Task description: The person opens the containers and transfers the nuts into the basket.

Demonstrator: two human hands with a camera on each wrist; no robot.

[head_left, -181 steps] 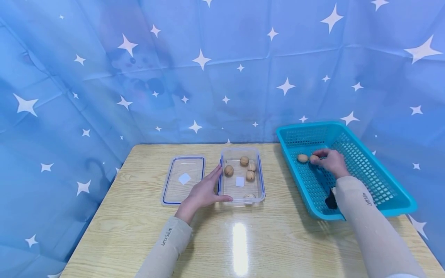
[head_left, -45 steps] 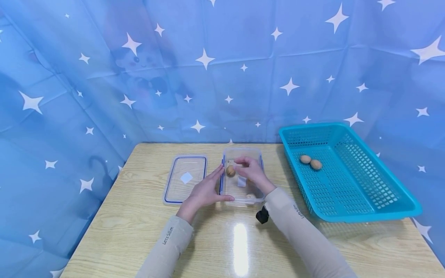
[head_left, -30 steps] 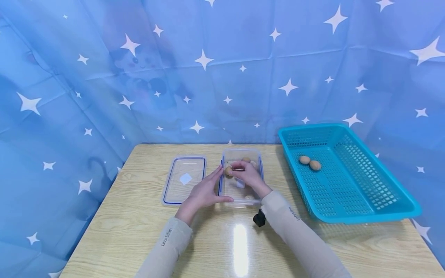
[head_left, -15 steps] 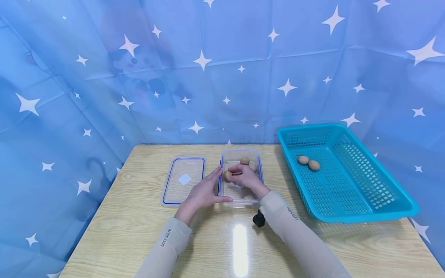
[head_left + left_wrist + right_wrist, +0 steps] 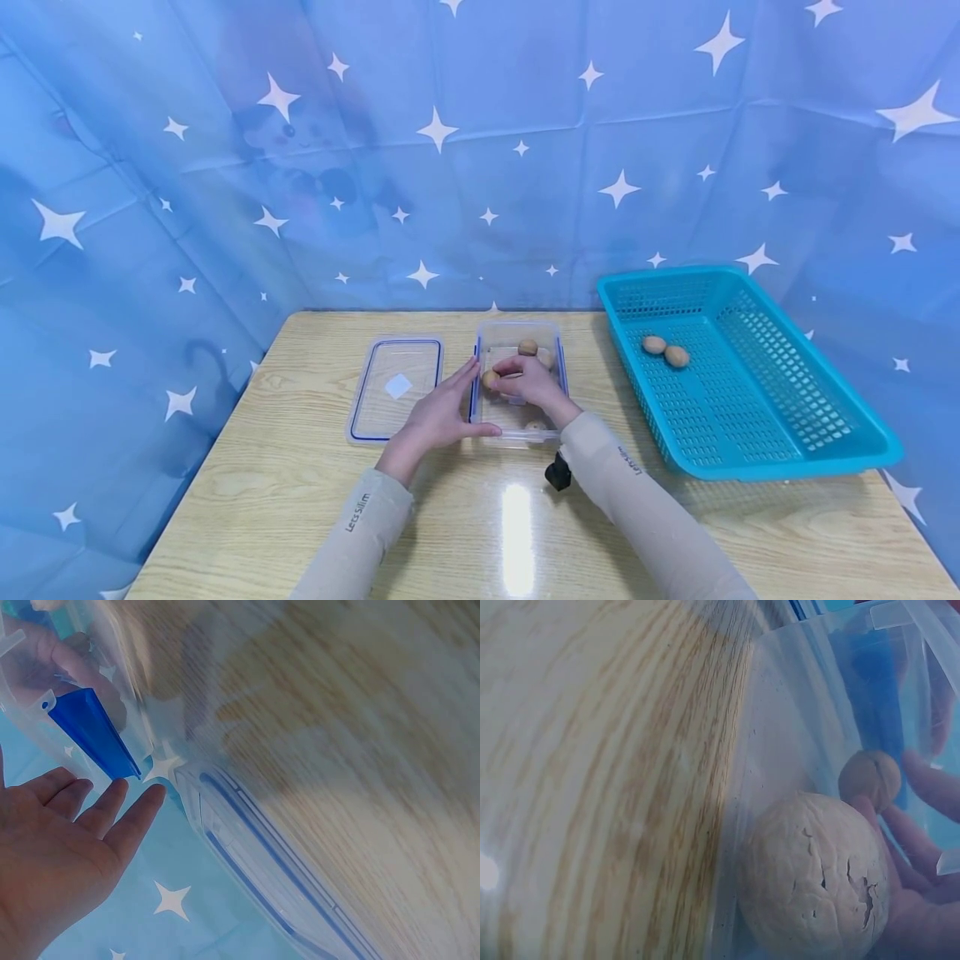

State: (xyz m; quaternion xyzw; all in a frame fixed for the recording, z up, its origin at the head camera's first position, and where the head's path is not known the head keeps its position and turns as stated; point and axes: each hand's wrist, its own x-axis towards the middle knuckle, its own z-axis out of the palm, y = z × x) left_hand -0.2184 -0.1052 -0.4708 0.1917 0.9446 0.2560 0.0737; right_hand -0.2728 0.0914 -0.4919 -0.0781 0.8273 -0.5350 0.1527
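Observation:
A clear plastic box (image 5: 513, 423) with blue clasps stands on the table, lidless, with several walnuts inside. My right hand (image 5: 531, 383) reaches into it and pinches a walnut (image 5: 490, 379) near the left wall; the right wrist view shows that walnut (image 5: 871, 778) between thumb and fingers. Close to the right wrist camera lies a cracked walnut (image 5: 814, 877). Another walnut (image 5: 528, 347) sits at the back of the box, and others are partly hidden by my right hand. My left hand (image 5: 442, 410) rests against the box's left side, fingers extended along a blue clasp (image 5: 94, 731).
The blue-edged lid (image 5: 397, 388) lies flat left of the box. A turquoise basket (image 5: 731, 454) stands on the right with two walnuts (image 5: 665, 351) in it. A starry blue cloth (image 5: 450, 208) hangs behind the wooden table (image 5: 285, 500).
My right hand has gone from the basket to the box. Inside, it shifted slightly left and nearer with the walnut by the left wall. My left hand has stayed in place.

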